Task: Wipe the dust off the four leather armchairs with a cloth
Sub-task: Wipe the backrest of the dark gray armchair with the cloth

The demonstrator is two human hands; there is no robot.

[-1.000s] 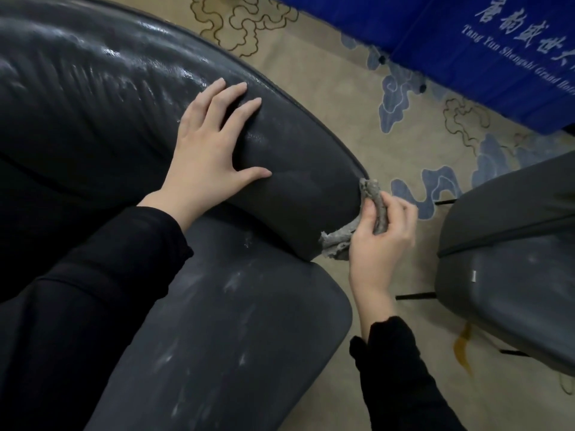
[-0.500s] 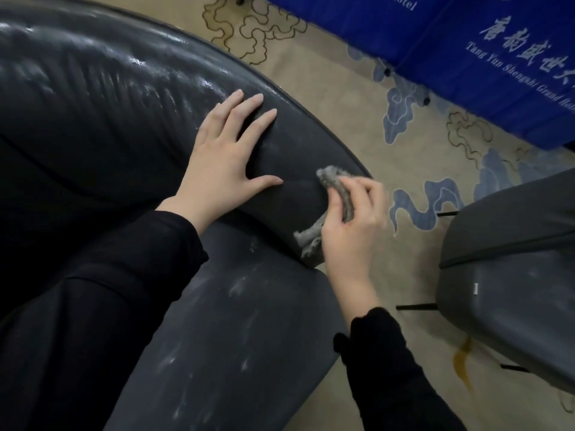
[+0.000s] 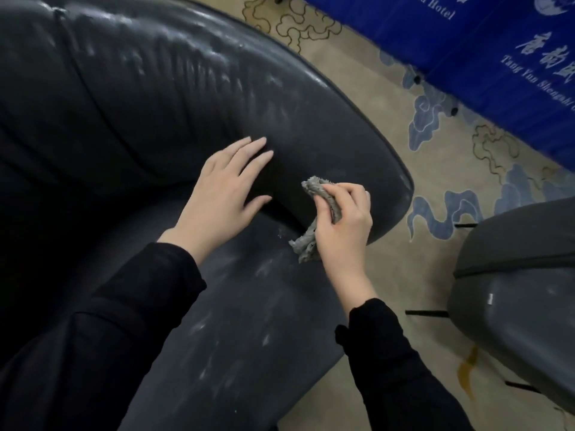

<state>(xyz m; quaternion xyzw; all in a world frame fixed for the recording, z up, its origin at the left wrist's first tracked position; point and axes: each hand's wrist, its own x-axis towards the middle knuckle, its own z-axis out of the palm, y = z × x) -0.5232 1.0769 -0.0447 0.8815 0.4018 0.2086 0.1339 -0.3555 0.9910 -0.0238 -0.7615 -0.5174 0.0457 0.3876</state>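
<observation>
As the right hand (image 3: 342,227), fingers clamped on the grey cloth (image 3: 315,187), sweeps inward from the armrest (image 3: 311,119) end, the left hand (image 3: 221,197), fingers apart, braces nearby; seat (image 3: 249,321) dust remains.

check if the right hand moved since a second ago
Yes: the right hand, holding the cloth, slid left from the front end of the armrest toward the seat.

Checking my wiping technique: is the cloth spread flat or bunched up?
Bunched up. The grey cloth is crumpled in the right hand, whose fingers curl round it; wadded ends stick out above and below the hand.
</observation>
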